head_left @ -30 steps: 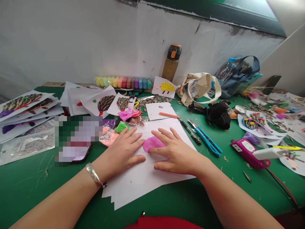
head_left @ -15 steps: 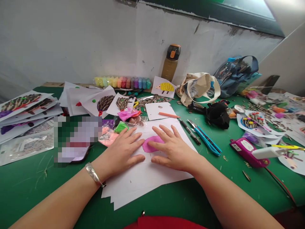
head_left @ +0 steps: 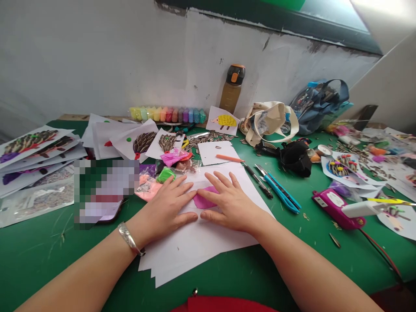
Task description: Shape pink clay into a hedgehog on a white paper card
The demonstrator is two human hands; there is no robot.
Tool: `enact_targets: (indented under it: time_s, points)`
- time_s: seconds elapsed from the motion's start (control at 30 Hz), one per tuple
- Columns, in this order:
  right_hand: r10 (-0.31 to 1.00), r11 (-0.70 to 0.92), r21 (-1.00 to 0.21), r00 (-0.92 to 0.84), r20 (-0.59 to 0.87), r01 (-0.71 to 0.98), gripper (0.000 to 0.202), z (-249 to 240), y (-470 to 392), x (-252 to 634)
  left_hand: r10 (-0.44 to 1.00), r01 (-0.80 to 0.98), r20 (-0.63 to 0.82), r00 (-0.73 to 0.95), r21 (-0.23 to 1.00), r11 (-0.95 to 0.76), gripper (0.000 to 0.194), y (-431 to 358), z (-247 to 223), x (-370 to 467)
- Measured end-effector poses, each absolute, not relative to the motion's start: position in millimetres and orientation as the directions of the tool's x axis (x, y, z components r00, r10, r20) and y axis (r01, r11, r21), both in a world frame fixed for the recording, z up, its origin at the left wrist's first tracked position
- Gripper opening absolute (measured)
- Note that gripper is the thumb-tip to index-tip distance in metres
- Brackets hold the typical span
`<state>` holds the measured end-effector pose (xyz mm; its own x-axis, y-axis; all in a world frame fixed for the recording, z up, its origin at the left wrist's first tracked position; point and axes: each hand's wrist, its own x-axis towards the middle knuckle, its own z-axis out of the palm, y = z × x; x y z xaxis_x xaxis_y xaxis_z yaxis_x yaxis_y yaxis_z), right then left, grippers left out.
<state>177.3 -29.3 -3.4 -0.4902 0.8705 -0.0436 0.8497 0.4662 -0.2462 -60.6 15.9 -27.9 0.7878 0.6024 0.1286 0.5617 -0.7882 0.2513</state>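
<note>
We list one pink patch [head_left: 202, 203] on white paper [head_left: 182, 260], left hand [head_left: 169, 203] at nine o'clock, right hand [head_left: 234, 203] at three, both spread, gripping nothing; step, seemingly flattening; next move calls for light, even pressure.

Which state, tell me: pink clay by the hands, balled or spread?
Spread: the pink clay lies flat on the paper, partly hidden by the right hand.

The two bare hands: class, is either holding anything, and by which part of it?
Nothing is held: the left hand is spread on the white paper, and the right hand is spread partly over the pink patch.
</note>
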Motion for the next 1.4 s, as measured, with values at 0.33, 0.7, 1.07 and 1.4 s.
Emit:
enact_targets:
  time_s: [0.33, 0.7, 1.07, 1.4]
  points:
    - [0.915, 0.364, -0.256, -0.395, -0.078, 0.895, 0.066, -2.6, -26.2, 198.4, 0.608, 0.555, 0.157, 0.778, 0.283, -0.782, 0.054, 15.4, -29.2, -61.8]
    - [0.920, 0.358, -0.230, -0.384, -0.080, 0.905, 0.049, 14.9, -34.8, 214.4, 0.611, 0.563, 0.138, 0.779, 0.274, -0.780, 0.052, 14.2, -27.5, -62.7]
    - [0.897, 0.404, -0.251, -0.435, -0.078, 0.880, 0.035, 17.5, -36.0, 211.5, 0.613, 0.555, 0.131, 0.779, 0.308, -0.772, 0.049, 16.3, -23.2, -61.9]
    - [0.878, 0.424, -0.251, -0.463, -0.122, 0.870, 0.036, 22.7, -39.3, 213.9, 0.616, 0.576, 0.069, 0.785, 0.285, -0.766, 0.053, 18.0, -22.7, -60.8]
